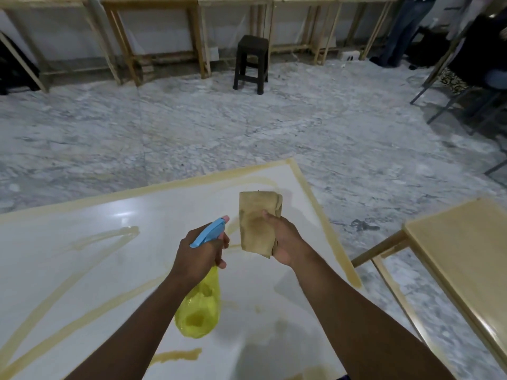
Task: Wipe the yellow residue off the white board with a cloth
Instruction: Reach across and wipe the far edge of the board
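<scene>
The white board lies flat below me, streaked with yellow residue in long lines and along its far and right edges. My left hand grips a yellow spray bottle by its blue trigger head, nozzle pointing toward the cloth. My right hand holds up a folded, stained tan cloth above the board's right part, close in front of the nozzle. A thick yellow smear sits near the board's front edge.
A wooden table stands to the right of the board. A dark stool is on the marble floor ahead, with a row of wooden tables behind it. A person stands at the far right.
</scene>
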Demonstrator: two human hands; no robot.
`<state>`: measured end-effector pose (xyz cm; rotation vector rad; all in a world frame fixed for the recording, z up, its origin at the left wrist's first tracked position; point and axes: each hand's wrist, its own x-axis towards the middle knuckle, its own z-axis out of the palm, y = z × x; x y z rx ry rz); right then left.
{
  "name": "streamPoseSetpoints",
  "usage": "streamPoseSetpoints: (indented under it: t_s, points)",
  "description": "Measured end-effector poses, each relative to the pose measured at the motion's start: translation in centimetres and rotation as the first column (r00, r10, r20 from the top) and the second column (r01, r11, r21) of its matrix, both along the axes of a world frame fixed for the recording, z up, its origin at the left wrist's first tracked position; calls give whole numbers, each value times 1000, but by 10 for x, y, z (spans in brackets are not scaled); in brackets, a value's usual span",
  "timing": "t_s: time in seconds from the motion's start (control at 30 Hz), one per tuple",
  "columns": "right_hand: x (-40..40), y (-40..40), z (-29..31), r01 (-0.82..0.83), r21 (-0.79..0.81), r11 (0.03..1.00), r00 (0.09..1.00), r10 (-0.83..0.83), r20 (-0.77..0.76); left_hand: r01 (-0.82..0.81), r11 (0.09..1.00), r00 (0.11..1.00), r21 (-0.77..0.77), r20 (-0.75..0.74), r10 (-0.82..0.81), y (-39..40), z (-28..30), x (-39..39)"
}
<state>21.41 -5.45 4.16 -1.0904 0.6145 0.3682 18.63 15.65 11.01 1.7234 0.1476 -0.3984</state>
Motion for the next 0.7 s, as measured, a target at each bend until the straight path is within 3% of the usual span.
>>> streamPoseSetpoints:
  t_s: [0.13, 0.27, 0.47, 0.6, 0.7]
  points:
    - [46, -37, -22, -69, -191, 979, 997, 63, -36, -35, 999, 998, 7, -49, 35, -25, -8, 39]
    - [101, -81, -37, -192, -499, 845, 974, 225, 6, -60, 998, 995, 37, -80, 63, -47, -18, 73]
    - [209, -134, -75, -218, -883, 415, 843, 536, 44, -122, 992, 986, 26, -110, 124, -77, -30, 114]
    - [262, -151, -94, -104, -986, 128, 729, 685, 12, -168, 985, 977, 25, -127, 170, -89, -43, 132]
    - [280, -155, -118, -49, -999, -20, 645, 763, -47, -185, 981, 971, 60, -140, 192, -95, -56, 141]
